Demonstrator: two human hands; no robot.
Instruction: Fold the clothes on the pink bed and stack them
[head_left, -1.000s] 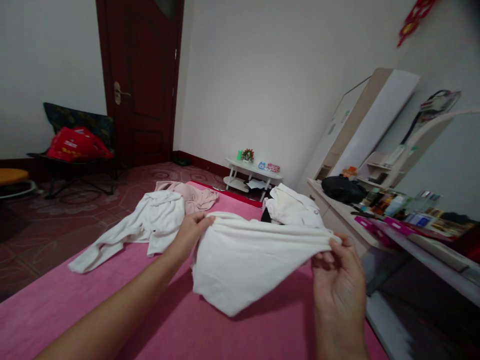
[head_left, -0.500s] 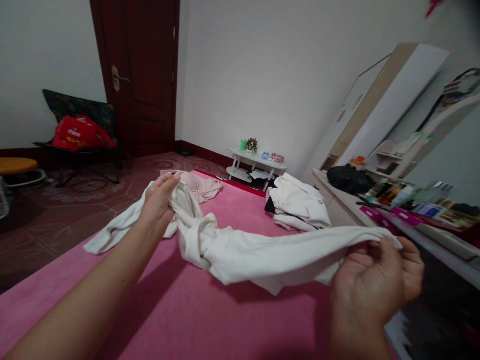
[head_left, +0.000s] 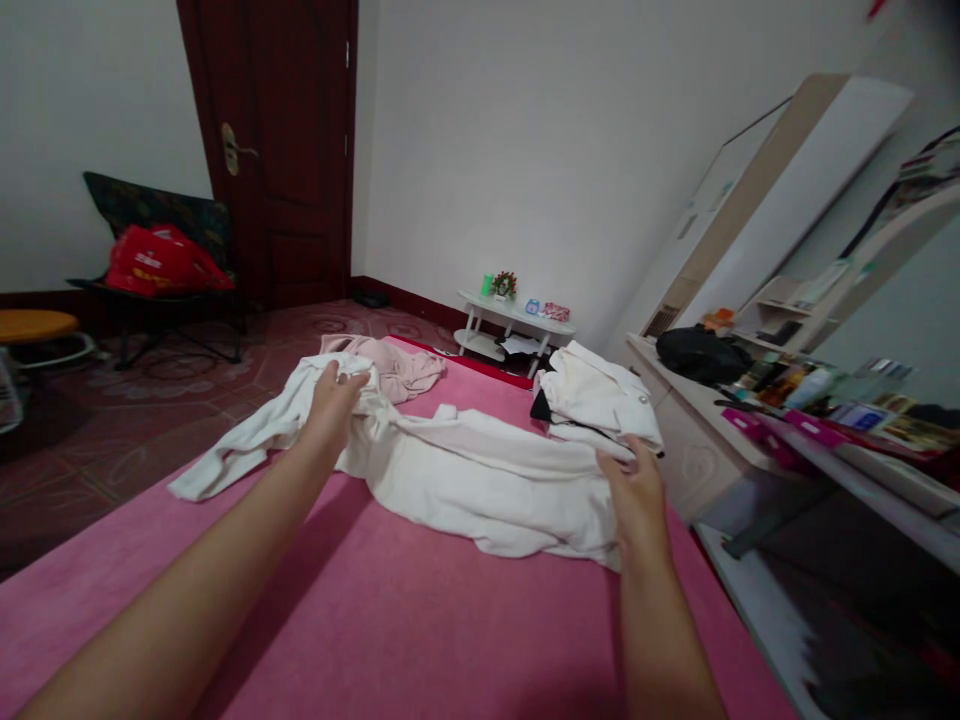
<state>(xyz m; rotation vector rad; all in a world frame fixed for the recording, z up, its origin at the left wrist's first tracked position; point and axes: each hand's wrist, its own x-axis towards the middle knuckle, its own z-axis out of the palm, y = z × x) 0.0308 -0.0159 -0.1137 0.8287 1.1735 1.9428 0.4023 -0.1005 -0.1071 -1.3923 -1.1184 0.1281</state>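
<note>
A white long-sleeved top [head_left: 487, 485] stretches across the pink bed cover [head_left: 420, 640], one sleeve trailing off to the left. My left hand [head_left: 334, 402] is closed on its gathered part near the sleeve. At the other end, my right hand [head_left: 636, 490] pinches the upper corner, its fingers partly hidden. The cloth between my hands lies low against the cover, its upper edge folded over. Just beyond my left hand is a crumpled pale pink garment [head_left: 401, 370]. A stack of folded white clothes [head_left: 596, 395] lies just behind my right hand.
Along the right side runs a dressing table [head_left: 679, 405] with a black bag [head_left: 701, 355] and several bottles. Past the bed's far edge stands a small white table [head_left: 517, 312]. A chair [head_left: 161, 210] holding a red bag [head_left: 161, 262] is at far left.
My right hand has moved left and away from me, lowering its end of the white top. The twisted cloth now lies flatter and wider. My left hand stays near the same spot.
</note>
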